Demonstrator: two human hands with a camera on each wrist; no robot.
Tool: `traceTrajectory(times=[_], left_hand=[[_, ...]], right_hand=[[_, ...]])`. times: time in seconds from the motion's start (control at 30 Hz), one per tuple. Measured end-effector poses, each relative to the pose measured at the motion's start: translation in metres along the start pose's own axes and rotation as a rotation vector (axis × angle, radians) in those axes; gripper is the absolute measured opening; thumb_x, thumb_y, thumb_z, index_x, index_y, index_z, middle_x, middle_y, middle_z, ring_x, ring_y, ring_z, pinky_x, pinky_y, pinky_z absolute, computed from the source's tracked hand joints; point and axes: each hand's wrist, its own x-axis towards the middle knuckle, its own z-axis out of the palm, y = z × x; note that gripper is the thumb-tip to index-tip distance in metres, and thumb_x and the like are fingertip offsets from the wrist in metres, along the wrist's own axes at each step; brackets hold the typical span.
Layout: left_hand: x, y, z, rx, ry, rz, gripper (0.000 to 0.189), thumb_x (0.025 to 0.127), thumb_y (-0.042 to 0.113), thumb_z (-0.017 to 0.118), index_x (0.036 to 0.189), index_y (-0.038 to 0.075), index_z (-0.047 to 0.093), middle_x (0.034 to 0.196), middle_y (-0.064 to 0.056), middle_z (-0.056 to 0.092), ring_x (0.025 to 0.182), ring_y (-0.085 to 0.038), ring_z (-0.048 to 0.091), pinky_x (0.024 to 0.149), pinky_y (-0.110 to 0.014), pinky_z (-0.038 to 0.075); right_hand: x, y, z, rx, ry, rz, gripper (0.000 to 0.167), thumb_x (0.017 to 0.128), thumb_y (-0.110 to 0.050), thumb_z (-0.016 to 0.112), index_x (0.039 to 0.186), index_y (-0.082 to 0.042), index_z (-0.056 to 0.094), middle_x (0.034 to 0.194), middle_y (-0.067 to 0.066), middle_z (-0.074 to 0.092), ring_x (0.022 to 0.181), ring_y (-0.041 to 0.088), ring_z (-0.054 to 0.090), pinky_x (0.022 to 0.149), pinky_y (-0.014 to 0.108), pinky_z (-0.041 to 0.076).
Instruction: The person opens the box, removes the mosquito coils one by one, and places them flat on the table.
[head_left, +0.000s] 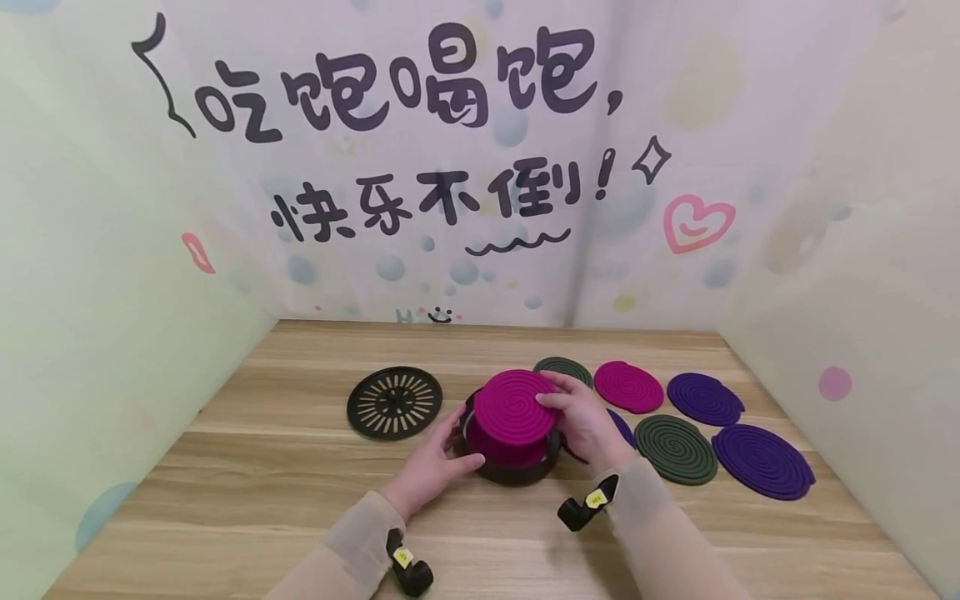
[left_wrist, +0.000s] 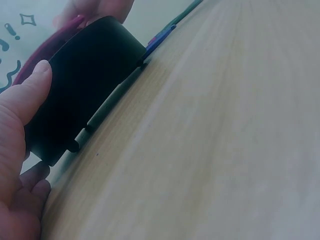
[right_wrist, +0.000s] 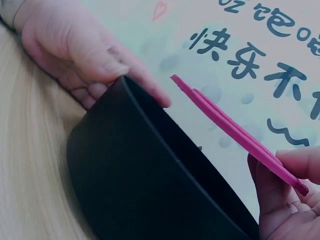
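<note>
My right hand (head_left: 588,421) pinches a magenta mosquito coil (head_left: 513,408) by its edge, thumb on one face and fingers on the other. The coil is tilted above a round black coil holder (head_left: 510,477), which stands on the table with its top uncovered. More magenta shows inside the holder, below the held coil. At the holder's left side, my left hand (head_left: 427,468) grips its wall; in the left wrist view the thumb (left_wrist: 36,85) lies against the wall and the other fingers are near the base. The holder's slotted black lid (head_left: 395,402) lies to the left.
Several more coils lie flat on the right: a magenta one (head_left: 628,387), a green one (head_left: 677,450), purple ones (head_left: 763,461) and another green one (head_left: 562,367) at the back. One purple coil is partly hidden under my right hand. A printed wall (head_left: 480,283) stands behind the table.
</note>
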Motion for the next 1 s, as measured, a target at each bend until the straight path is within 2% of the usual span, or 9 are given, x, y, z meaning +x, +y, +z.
traceTrajectory(times=[0.17,0.33,0.57,0.8,1.0], left_hand=[[0.000,0.001,0.002,0.004,0.006,0.002,0.086,0.084,0.025,0.076,0.152,0.011,0.025,0.152,-0.021,0.027,0.134,-0.040,0.037,0.106,-0.047,0.038],[0.001,0.001,0.002,0.019,0.015,-0.008,0.083,0.085,0.019,0.075,0.152,0.008,0.026,0.152,-0.023,0.027,0.134,-0.043,0.036,0.106,-0.050,0.036],[-0.001,0.002,0.001,0.040,0.014,-0.002,0.085,0.084,0.030,0.076,0.152,0.015,0.027,0.153,-0.020,0.026,0.134,-0.041,0.037,0.106,-0.047,0.038],[0.000,-0.001,0.000,0.045,0.009,0.000,0.087,0.083,0.033,0.076,0.152,0.014,0.027,0.152,-0.022,0.026,0.133,-0.042,0.037,0.106,-0.048,0.038],[-0.001,0.001,0.000,0.047,0.007,0.002,0.087,0.083,0.033,0.076,0.152,0.013,0.026,0.152,-0.022,0.026,0.133,-0.043,0.037,0.106,-0.048,0.037]], right_hand=[[-0.008,-0.008,-0.013,0.038,-0.025,0.009,0.055,0.090,0.005,0.058,0.142,-0.001,0.039,0.101,-0.002,0.067,0.079,0.007,0.066,0.069,0.022,0.054],[-0.020,-0.015,-0.030,0.063,-0.052,0.006,0.058,0.091,0.005,0.057,0.144,0.001,0.034,0.094,-0.004,0.068,0.074,0.006,0.065,0.065,0.022,0.054],[-0.034,-0.020,-0.059,0.056,-0.043,0.020,0.059,0.092,0.004,0.057,0.145,-0.002,0.032,0.098,-0.006,0.068,0.076,0.005,0.065,0.068,0.021,0.054],[-0.045,-0.021,-0.086,0.059,-0.044,0.021,0.051,0.092,0.003,0.059,0.138,-0.009,0.041,0.096,-0.005,0.067,0.075,0.005,0.065,0.065,0.020,0.054],[-0.053,-0.019,-0.107,0.043,-0.057,0.028,0.048,0.091,0.003,0.058,0.134,-0.010,0.041,0.101,-0.007,0.066,0.083,0.005,0.064,0.070,0.020,0.053]])
